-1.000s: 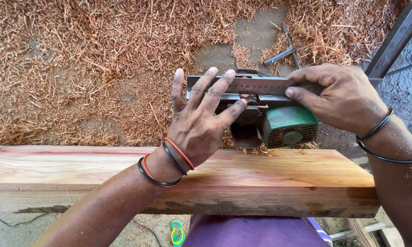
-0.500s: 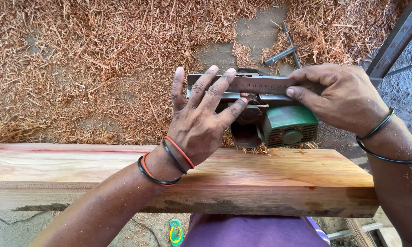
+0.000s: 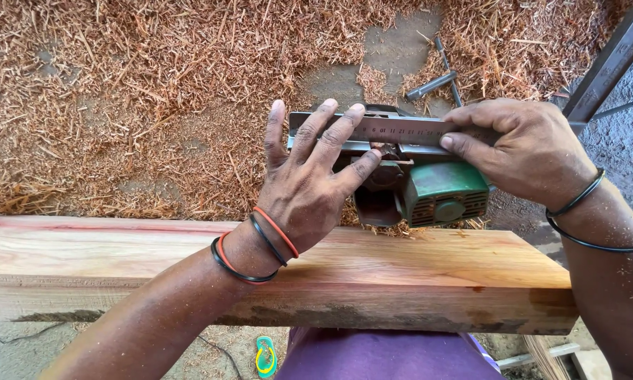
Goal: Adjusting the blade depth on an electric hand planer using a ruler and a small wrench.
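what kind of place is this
Most likely a woodworking or carpentry yard. Wood shavings cover the ground, a thick plank lies across the front, and a green power planer sits beyond it. The left hand and right hand press a steel ruler on it.

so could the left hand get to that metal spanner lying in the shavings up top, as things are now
Probably, but not directly. The left hand is spread over the steel ruler and the green planer, which lie between it and the spanner. Nothing covers the spanner, so lifting over them should get there.
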